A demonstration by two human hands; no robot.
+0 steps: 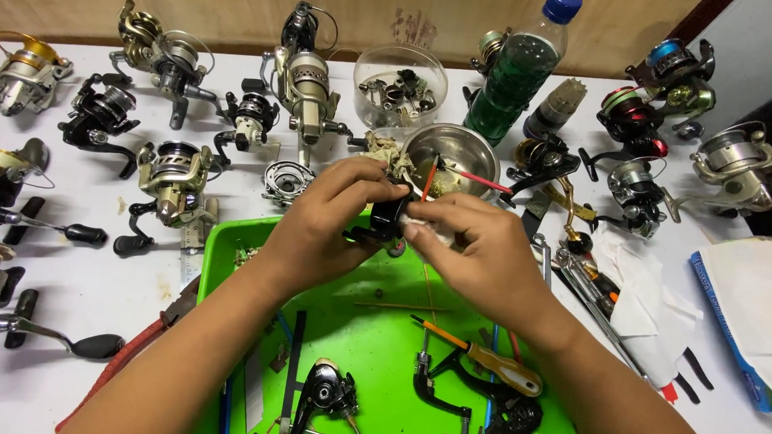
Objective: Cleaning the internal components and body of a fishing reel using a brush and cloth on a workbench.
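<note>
Table (71, 281): white, carrying many spinning fishing reels in rows on both sides, such as a gold-and-black reel (176, 182) to the left and a red-and-black reel (631, 115) to the right.
Green tray (372, 329): sits in the middle under both hands; it holds a black reel body (326, 390), a loose crank handle (447, 411) and an orange-handled screwdriver (492, 360).
Green bottle (518, 71): stands upright behind the steel bowl, blue cap on.
Steel bowl (449, 155): just beyond the hands, with red-handled tools leaning in it.
Clear tub (400, 87): behind the bowl, holding small metal parts.
White cloths (639, 289): lying right of the tray, beside metal hand tools.
Left hand (320, 231): fingers curled tight around a small black reel part (388, 219), held above the far edge of the tray.
Right hand (480, 251): fingers pinching a white wad of cloth (429, 232) against that part.
Step in hand: judged to be wiping or cleaning the black part.
Next move calls for: turning the part in the left grip to reach its other faces, keeping it over the tray.
In the way: the bowl and its leaning tools stand close ahead; loose parts crowd the tray below.
</note>
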